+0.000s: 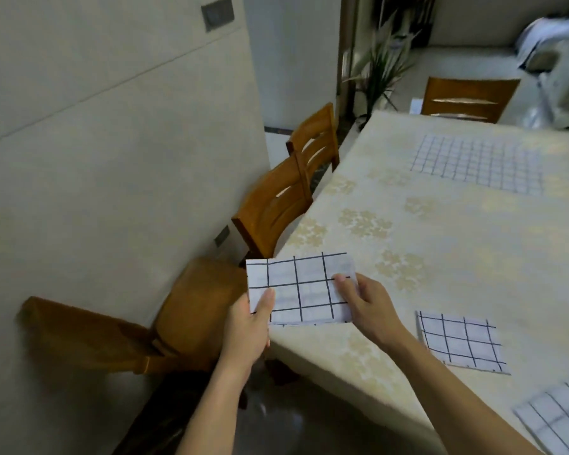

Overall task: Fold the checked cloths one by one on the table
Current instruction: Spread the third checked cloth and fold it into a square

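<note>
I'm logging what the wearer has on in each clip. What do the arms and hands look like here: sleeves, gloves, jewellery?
Both forearms are bare as far as the frame shows; no sleeve reaches into view. The left hand and right hand wear no gloves. No watch, bracelet or ring is visible on either. Fingernails look short and unpainted.

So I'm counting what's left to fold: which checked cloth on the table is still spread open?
The far white checked cloth with small dark grid lines, lying flat near the table's far end; the nearer cloths show larger checks and are folded small.

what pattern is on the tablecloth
Cream tablecloth with pale gold flower clusters, seen in the head view.
</note>
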A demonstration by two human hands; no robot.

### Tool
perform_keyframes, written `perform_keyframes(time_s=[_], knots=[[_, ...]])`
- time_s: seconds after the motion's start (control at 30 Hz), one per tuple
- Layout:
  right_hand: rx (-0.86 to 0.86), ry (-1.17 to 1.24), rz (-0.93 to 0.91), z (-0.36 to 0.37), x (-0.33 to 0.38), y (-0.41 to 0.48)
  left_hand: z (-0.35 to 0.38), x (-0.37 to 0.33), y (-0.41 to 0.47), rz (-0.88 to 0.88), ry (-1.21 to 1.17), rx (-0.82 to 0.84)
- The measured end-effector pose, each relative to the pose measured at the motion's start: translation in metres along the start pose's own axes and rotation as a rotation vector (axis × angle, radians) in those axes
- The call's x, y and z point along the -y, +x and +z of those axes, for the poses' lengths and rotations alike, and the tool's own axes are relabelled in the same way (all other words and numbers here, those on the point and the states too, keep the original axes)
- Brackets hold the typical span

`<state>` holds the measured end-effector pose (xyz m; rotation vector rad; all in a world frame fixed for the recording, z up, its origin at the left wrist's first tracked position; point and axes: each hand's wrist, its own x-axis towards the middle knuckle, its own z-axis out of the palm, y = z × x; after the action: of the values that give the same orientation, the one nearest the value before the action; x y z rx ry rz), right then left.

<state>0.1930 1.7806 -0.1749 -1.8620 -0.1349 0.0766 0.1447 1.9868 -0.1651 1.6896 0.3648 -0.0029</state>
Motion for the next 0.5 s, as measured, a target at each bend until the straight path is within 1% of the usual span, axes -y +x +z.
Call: perform_keyframes(time_s=[0.13,0.27,0.4,0.5], knots=[[-0.122,-0.089,0.060,0.005,-0.018,-0.005,-0.005,0.010,0.036,-0.027,0.099,0.164],[-0.210,-0.195,0.156,-0.011,-0.053,-0.009,0.019,0.014,0.063,-0.010,0.210,0.352],[-0.188,-0.208,0.289,-0.025,-0.086,0.006,0.046,0.018,0.096,0.010,0.321,0.422],[-0.207,-0.171,0.381,-0.029,-0.111,0.020,0.059,0.027,0.121,-0.026,0.394,0.454]])
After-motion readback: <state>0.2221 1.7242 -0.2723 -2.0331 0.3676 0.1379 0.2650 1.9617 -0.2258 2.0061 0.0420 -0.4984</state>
